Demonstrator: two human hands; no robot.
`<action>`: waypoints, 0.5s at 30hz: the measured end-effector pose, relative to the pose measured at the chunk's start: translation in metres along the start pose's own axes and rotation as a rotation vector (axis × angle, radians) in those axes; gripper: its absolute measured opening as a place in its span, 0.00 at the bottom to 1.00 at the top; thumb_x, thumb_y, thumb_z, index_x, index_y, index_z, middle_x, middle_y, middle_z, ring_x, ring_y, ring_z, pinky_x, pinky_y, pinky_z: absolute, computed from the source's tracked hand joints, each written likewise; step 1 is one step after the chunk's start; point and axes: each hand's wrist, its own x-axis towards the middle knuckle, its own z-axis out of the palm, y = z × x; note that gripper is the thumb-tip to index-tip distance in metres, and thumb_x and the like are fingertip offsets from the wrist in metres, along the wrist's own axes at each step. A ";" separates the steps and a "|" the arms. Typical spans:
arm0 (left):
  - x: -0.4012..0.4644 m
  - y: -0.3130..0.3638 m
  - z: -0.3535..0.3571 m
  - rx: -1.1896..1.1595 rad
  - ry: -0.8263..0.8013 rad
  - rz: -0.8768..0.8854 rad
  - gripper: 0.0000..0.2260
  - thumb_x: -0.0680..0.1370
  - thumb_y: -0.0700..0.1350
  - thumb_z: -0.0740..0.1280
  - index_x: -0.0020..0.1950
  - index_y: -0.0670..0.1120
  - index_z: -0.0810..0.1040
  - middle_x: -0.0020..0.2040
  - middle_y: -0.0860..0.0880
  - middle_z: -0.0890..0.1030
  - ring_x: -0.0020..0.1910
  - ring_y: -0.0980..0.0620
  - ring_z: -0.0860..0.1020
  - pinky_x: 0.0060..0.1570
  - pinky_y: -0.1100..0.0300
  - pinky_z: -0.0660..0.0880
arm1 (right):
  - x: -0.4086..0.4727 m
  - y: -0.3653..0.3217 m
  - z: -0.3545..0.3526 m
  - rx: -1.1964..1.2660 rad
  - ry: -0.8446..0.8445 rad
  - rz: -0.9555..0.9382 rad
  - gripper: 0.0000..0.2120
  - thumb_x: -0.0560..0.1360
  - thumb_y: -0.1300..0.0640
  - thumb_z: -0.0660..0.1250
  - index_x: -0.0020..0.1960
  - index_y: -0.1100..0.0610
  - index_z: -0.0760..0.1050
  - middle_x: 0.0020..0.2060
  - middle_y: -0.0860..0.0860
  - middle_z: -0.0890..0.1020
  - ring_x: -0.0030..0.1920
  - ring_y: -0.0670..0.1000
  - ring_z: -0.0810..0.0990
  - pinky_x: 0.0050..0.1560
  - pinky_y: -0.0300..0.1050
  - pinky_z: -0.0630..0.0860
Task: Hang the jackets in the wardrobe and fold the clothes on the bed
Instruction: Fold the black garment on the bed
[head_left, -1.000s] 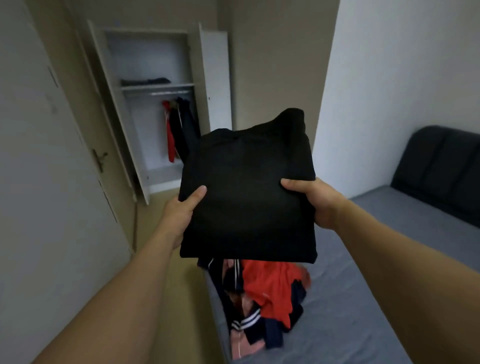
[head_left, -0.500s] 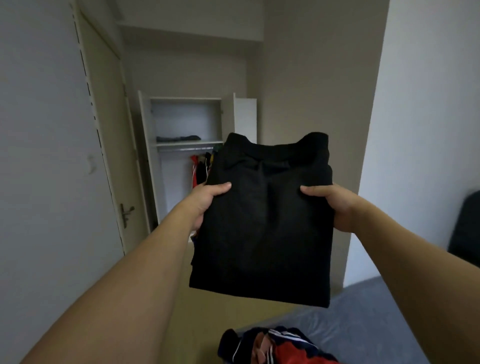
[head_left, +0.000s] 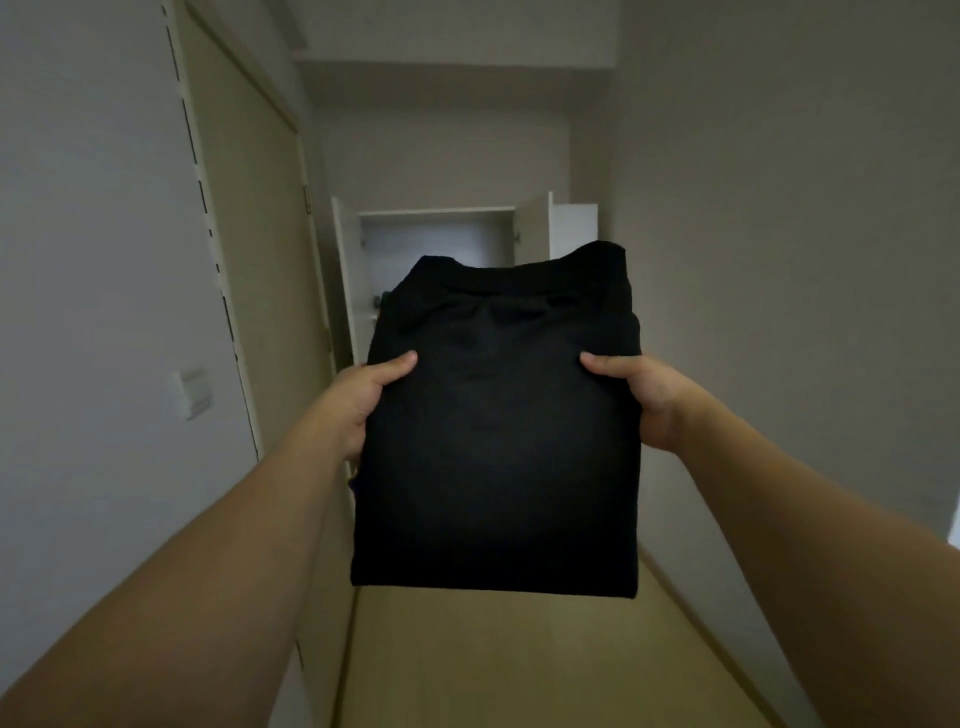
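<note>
Folded black garment (head_left: 496, 431) gripped at its sides by left hand (head_left: 358, 402) and right hand (head_left: 644, 395), arms outstretched, thumbs on top.

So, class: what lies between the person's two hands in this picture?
In the head view, the folded black garment fills the stretch. The left hand grips its left edge and the right hand its right, thumbs on top.

wardrobe (head_left: 441, 234): you see only its top; the folded garment (head_left: 496, 441) covers the lower part.
fingers: yours sit behind the garment, only thumbs show.
</note>
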 end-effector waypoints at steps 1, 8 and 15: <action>0.025 -0.003 -0.012 0.000 0.011 0.010 0.36 0.63 0.55 0.78 0.67 0.43 0.76 0.60 0.43 0.82 0.59 0.41 0.80 0.66 0.43 0.71 | 0.028 0.005 0.010 -0.001 0.004 -0.016 0.30 0.68 0.56 0.77 0.67 0.55 0.71 0.57 0.56 0.81 0.54 0.59 0.82 0.44 0.53 0.79; 0.224 -0.015 -0.101 0.006 0.046 0.043 0.35 0.67 0.57 0.78 0.69 0.45 0.74 0.60 0.45 0.82 0.59 0.43 0.80 0.66 0.43 0.72 | 0.236 0.032 0.079 -0.025 0.095 -0.095 0.25 0.67 0.55 0.78 0.62 0.53 0.75 0.55 0.54 0.82 0.53 0.59 0.82 0.54 0.58 0.79; 0.431 -0.020 -0.124 -0.005 0.045 0.020 0.24 0.70 0.56 0.76 0.62 0.49 0.76 0.57 0.47 0.82 0.55 0.45 0.80 0.60 0.44 0.75 | 0.436 0.031 0.105 -0.160 0.194 -0.214 0.26 0.73 0.51 0.74 0.67 0.55 0.70 0.58 0.54 0.80 0.56 0.59 0.80 0.62 0.61 0.75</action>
